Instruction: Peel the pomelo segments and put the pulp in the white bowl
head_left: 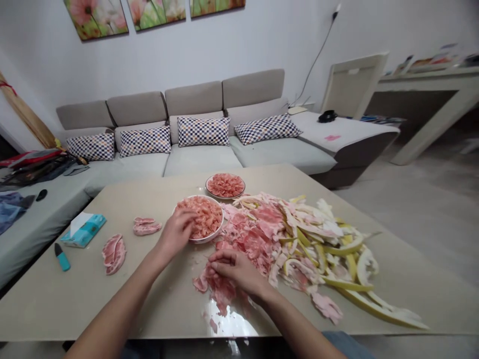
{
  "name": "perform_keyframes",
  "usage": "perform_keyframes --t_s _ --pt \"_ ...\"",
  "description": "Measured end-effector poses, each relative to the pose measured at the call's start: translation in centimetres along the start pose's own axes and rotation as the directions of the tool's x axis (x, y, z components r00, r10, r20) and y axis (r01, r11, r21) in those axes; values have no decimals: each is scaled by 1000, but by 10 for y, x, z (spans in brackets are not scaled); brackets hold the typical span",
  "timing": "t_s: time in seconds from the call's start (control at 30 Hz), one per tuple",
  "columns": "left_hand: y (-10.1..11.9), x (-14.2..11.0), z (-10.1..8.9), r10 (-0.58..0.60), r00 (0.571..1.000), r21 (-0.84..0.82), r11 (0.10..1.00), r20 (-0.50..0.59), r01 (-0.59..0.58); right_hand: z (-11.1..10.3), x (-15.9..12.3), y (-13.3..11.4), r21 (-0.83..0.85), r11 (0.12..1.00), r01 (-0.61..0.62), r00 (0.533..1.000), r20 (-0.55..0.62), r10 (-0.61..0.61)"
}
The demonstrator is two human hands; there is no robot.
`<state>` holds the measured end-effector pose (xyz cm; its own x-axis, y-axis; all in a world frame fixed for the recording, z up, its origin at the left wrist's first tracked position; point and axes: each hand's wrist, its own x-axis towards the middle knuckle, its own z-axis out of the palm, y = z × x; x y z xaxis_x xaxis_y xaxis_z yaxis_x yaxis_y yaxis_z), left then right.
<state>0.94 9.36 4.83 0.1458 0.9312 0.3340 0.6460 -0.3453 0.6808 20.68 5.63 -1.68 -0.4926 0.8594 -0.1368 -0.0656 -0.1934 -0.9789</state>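
Fingers (pixel 190 215) of the left hand (pixel 174 234) curl close together over the left side of a white bowl (pixel 204 241); whether they pinch anything, I cannot tell. Loose pink pulp (pixel 209 214) heaps inside the bowl, which sits upright on the table (pixel 160 299), round and with no long axis, the pulp's shreds lying every way. Nearer the person, the right hand (pixel 241 271) has its fingers bent together, thumb close to them; its grip, too, I cannot make out. Just below that hand lie torn pink membranes (pixel 222 296), their long axis running from the fingers toward the near table edge. Behind the bowl and slightly right stands a dark-rimmed plate (pixel 244 189) of similar pulp. To the bowl's right, a broad pile of skins (pixel 258 234) merges into yellow-green peel strips (pixel 348 286), the longest slanting toward the near right. On the left are two peeled portions: the nearer one (pixel 114 253) lies lengthwise front to back, the farther one (pixel 146 228) crosswise. Beyond them are a blue tissue pack (pixel 84 232) and a turquoise-handled knife (pixel 63 259), dark end pointing away. A sofa (pixel 202 162) with checkered cushions (pixel 204 131) stands past the table.
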Motion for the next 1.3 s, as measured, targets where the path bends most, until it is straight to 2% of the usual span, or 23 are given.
perform_keyframes --t_s 0.07,0.13,0.17,0.2,0.3,0.47,0.6,0.73,0.87,1.0,1.07,1.17,1.23,1.3 --pt "9 -21 11 -19 992 -73 997 126 28 -1 -3 -2 57 998 -5 1000 13 5" --pt "15 -45 21 -36 966 -136 988 256 73 -1 -6 -5 90 996 -8 1000 21 6" --pt "17 -56 26 -60 952 -178 977 301 118 -1 -7 -7 93 996 -7 1000 21 5" --pt "17 -64 29 -132 935 -266 937 330 226 -1 -8 -8 89 996 -6 1000 20 4" --pt "14 -74 33 -257 917 -374 854 304 363 1 -9 -10 73 997 -7 1000 14 6" --pt "4 -70 27 -259 913 -403 834 317 376 2 -6 -9 237 967 -92 995 58 80" --pt "1 -69 19 -255 926 -397 847 278 353 3 -4 -6 356 919 -171 985 92 148" --pt "7 -55 10 -219 958 -353 895 187 274 3 -2 -3 426 891 -159 987 37 159" --pt "6 -11 1 -135 991 -261 956 0 130 -2 15 -19 423 906 5 997 -71 27" --pt "-5 38 -5 -72 987 -174 984 -143 47 0 60 -60 355 917 181 979 -153 -134" --pt "-13 50 -8 -73 980 -145 988 -186 46 4 84 -79 316 919 233 968 -169 -188" --pt "-25 43 -14 -103 975 -116 990 -195 81 4 98 -94 253 923 289 948 -213 -238" --pt "-38 25 -22 -140 973 -87 988 -182 126 -2 86 -91 215 927 309 935 -250 -253" --pt "-57 1 -37 -195 965 -43 981 -175 190 -11 57 -77 184 937 296 930 -278 -239"
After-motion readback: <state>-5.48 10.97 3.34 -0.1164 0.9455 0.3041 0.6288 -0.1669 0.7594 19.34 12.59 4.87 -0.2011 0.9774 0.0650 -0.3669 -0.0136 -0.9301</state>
